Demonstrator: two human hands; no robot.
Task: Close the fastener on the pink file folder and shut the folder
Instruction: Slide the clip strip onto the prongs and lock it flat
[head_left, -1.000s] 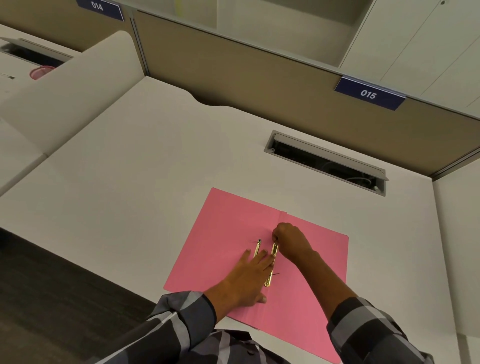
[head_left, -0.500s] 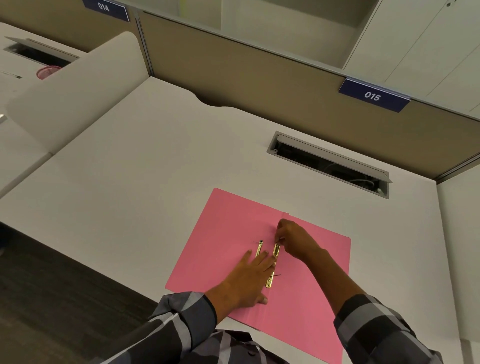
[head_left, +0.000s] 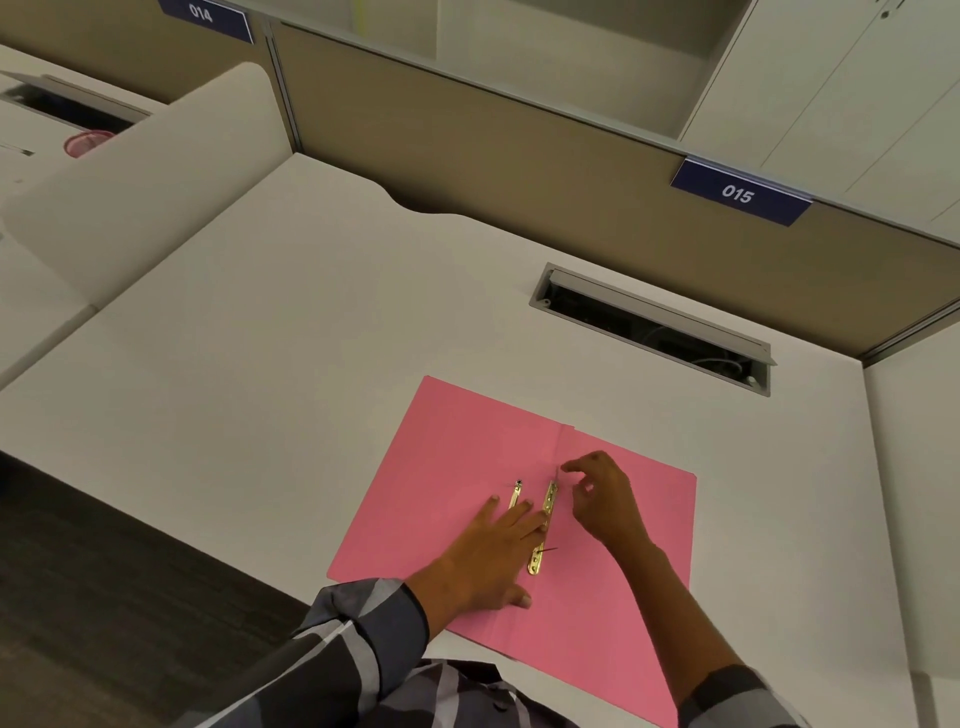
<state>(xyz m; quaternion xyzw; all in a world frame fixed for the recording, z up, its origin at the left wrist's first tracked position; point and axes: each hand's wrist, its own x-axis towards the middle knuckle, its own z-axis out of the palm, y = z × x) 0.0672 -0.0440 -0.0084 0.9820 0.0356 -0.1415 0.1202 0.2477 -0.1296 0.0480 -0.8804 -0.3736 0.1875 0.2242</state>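
Fastening looked only part done: the pink file folder (head_left: 467, 467) lay open and flat near the front edge of the white desk (head_left: 311, 322), and its brass fastener (head_left: 541, 525) ran along the centre fold with a second short brass piece (head_left: 515, 493) lying apart just to its left. The left hand (head_left: 488, 551) lay spread and flat on the folder, fingers touching the fastener bar, gripping nothing. The right hand (head_left: 602, 493) hovered just right of the bar's far end, fingers loosely curled and apart, holding nothing that I could make out. By my judgement the loose piece had yet to be seated and the cover folded over. A cable slot (head_left: 649, 327) sat well behind; nothing blocked the fold.
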